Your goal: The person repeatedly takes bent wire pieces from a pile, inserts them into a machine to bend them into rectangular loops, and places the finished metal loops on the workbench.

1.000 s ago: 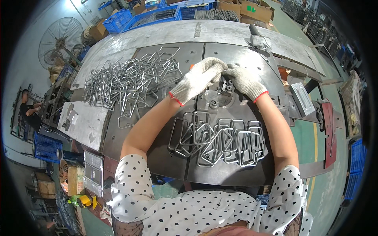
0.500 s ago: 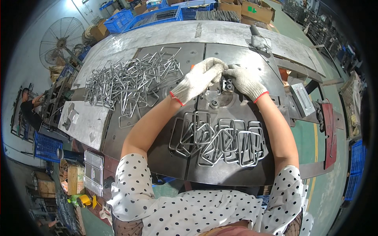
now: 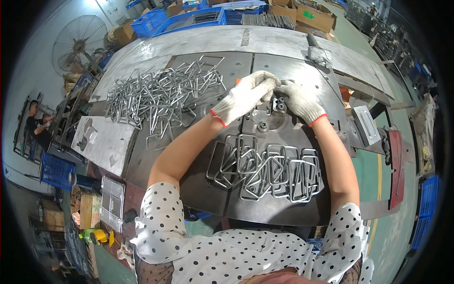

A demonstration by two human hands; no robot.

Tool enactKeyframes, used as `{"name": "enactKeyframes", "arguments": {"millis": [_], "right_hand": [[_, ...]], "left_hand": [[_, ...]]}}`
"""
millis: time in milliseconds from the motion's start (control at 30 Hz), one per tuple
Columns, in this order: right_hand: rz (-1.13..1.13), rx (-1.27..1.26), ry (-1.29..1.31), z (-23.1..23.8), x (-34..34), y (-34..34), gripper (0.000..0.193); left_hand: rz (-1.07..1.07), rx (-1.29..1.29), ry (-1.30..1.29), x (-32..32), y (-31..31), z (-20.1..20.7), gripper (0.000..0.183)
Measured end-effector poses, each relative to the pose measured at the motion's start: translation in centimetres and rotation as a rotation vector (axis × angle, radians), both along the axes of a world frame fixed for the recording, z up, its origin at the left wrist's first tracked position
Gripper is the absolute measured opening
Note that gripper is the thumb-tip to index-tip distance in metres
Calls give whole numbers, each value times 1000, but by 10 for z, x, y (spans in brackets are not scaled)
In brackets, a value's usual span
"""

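Both hands wear white knitted gloves with red cuffs and meet over a small metal bending fixture (image 3: 278, 105) with bolts on the bench. My left hand (image 3: 249, 93) is curled with its fingers closed, touching the right one at the fingertips. My right hand (image 3: 301, 100) is bent round at the fixture's right side, fingers closed too. Whatever they grip is hidden behind the gloves. Between my forearms lies a pile of bent wire frames (image 3: 265, 171), rectangular and shiny. To the left of my left hand is a larger tangled heap of wire frames (image 3: 161, 94).
A round bolt head (image 3: 263, 126) stands up from the steel plate (image 3: 198, 201) close to my wrists. Blue crates (image 3: 189, 23) and cardboard boxes (image 3: 314, 16) stand beyond the bench. A grey metal block (image 3: 365, 124) sits at the right edge. Another person (image 3: 38, 125) works far left.
The whole view has shifted slightly, so the bench appears a little further right. Both hands stay together at the fixture, with hardly any change of pose.
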State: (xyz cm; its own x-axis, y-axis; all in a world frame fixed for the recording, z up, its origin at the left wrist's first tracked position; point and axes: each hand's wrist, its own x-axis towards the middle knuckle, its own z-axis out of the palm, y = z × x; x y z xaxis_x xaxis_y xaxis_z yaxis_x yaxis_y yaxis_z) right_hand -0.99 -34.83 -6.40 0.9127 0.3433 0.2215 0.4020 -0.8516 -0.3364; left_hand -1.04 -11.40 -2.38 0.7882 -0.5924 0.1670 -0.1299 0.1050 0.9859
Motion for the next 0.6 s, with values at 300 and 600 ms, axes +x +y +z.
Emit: {"name": "enactKeyframes", "arguments": {"millis": [300, 600], "right_hand": [[-3, -32, -6, -1, 0, 4, 47], [-27, -154, -43, -2, -3, 4, 40]], "left_hand": [[-15, 29, 36, -3, 8, 13, 22], [440, -66, -308, 29, 101, 73, 42]]}}
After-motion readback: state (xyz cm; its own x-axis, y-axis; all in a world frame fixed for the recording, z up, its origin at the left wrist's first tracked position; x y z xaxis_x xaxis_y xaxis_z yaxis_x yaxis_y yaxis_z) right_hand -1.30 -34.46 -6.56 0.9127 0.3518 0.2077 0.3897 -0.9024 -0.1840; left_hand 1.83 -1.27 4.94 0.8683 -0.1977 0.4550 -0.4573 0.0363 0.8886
